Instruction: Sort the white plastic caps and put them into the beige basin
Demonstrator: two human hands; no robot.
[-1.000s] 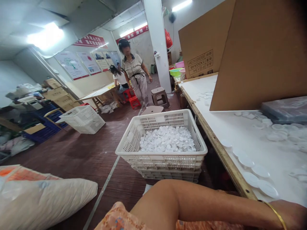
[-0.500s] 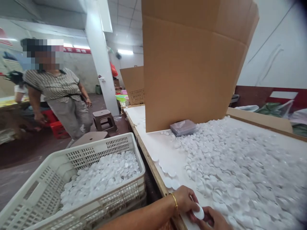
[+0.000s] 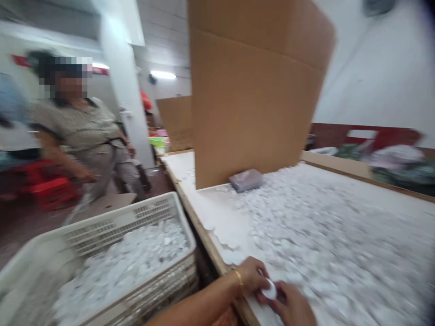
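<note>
At the near edge of the table, my left hand point(image 3: 253, 277) pinches a round white disc point(image 3: 271, 290); a gold bracelet circles that wrist. My right hand point(image 3: 294, 304) meets it from the other side, its fingertips closed against the same disc. Beyond and to the right spreads a wide heap of small white discs point(image 3: 316, 235), blurred by motion. A few more white discs point(image 3: 233, 256) lie in a row along the table's left edge, close to my left hand.
A white plastic crate point(image 3: 185, 217) holding many white discs stands left of the table point(image 3: 220, 213). A tall cardboard sheet point(image 3: 254, 99) rises across the table, with a wrapped flat pack point(image 3: 247, 180) at its foot. One person point(image 3: 84, 131) stands behind the crate, near a stool point(image 3: 108, 206).
The whole view has shifted and blurred, so the scene sits further left. The person at left appears closer to the crate. Both my hands still hold the disc, which has turned slightly.
</note>
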